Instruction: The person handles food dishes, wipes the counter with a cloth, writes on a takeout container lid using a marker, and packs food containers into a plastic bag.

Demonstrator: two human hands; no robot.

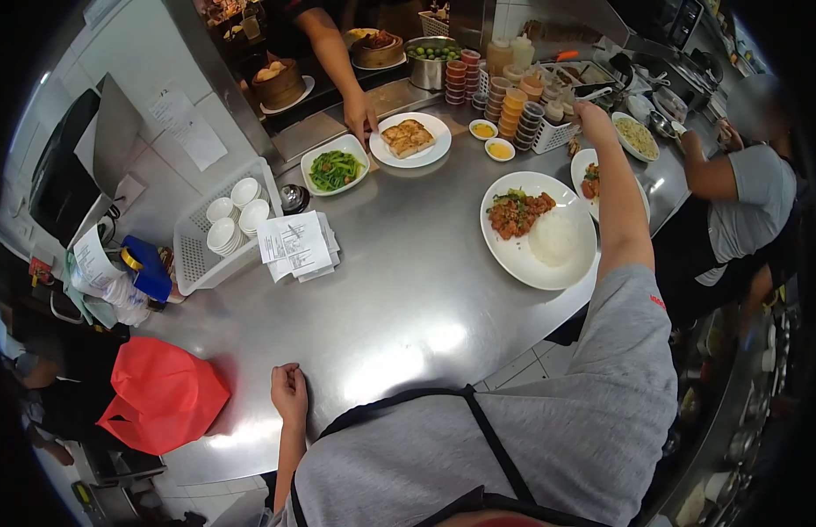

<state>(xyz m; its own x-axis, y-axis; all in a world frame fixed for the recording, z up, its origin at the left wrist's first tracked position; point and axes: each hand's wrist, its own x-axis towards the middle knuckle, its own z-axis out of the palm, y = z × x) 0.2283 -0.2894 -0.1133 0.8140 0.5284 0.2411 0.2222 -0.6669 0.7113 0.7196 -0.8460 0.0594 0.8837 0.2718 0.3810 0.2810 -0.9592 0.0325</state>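
Note:
My left hand rests near the front of the steel counter, its fingers curled in with nothing visible in them. My right arm stretches forward over the right side. My right hand is at the white basket of sauce bottles and small tubs; its fingers are too small and partly hidden to show a grip. Below that arm lies a white plate with white rice and saucy browned meat pieces. A second plate of similar food is partly covered by my forearm.
Across the counter, another person's hand touches a plate of toasted flatbread, beside green vegetables. Nearby are stacked sauce cups, paper slips, a basket of small bowls and a red bag. A co-worker stands right.

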